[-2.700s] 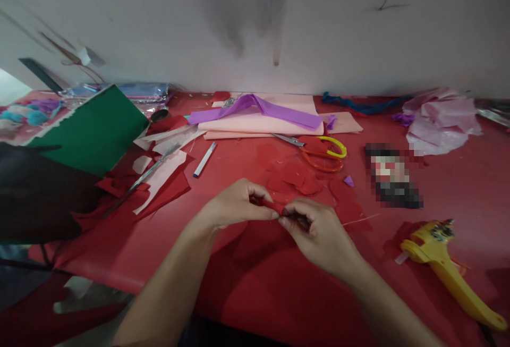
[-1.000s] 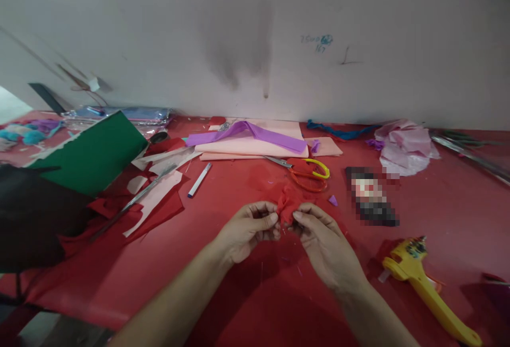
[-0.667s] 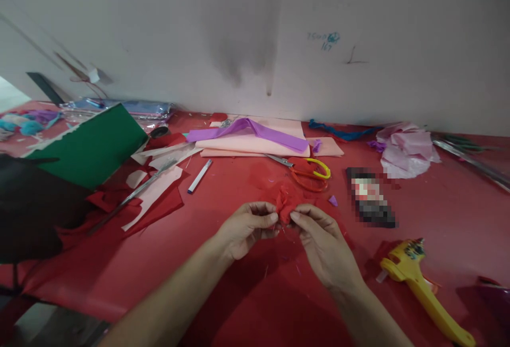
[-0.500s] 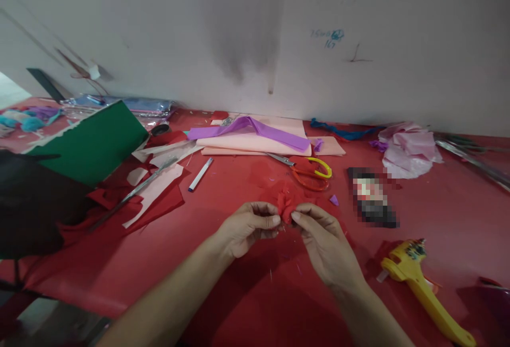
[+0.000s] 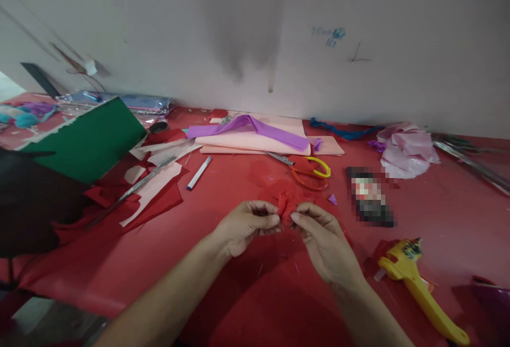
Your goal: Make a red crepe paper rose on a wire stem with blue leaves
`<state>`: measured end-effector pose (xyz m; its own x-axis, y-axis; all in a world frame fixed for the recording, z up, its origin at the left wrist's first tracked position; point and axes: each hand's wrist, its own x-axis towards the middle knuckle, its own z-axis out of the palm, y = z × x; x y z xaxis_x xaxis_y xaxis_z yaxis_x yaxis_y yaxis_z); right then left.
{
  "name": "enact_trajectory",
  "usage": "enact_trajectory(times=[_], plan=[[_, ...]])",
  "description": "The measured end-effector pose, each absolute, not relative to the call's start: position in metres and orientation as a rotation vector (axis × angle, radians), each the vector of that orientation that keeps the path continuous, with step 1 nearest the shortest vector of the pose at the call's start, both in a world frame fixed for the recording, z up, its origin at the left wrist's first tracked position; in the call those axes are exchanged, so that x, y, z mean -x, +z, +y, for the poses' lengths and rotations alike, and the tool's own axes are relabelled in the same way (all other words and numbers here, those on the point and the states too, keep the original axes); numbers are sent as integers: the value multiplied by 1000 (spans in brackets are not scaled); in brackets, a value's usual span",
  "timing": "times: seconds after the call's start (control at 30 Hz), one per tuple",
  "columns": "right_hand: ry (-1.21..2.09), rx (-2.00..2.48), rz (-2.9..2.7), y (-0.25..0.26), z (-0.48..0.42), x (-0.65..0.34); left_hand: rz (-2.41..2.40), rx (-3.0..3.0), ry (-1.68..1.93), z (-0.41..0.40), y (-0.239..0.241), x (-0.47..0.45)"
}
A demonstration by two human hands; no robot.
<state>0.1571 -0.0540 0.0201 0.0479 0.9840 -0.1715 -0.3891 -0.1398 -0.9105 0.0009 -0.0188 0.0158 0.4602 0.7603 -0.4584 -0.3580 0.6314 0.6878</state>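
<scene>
Left hand: pinching one side of the crinkled red piece
Right hand: pinching its opposite side
Red piece: over the counter, nearer than the scissors
Folds: exposed since the hands parted, likely easier to shape

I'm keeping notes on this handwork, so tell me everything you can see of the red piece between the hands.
The red piece is bright red and gathered into soft, crumpled folds; whether it is thin paper or cloth I can't tell. The left hand and right hand pinch it from either side with their fingertips, over the red table. Its far edge blends into red scraps behind it.
</scene>
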Motion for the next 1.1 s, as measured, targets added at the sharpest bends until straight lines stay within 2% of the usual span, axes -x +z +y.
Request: enact_trajectory(times=[0.33, 0.77, 1.1], plan=[[1368, 1079, -845, 18, -56, -157, 829, -557, 670, -18, 15, -1], [1283, 1238, -966, 20, -56, -155, 852, -567, 785, -18, 14, 0], [995, 1329, -1300, 26, -61, -154, 929, -560, 799, -18, 15, 0]])
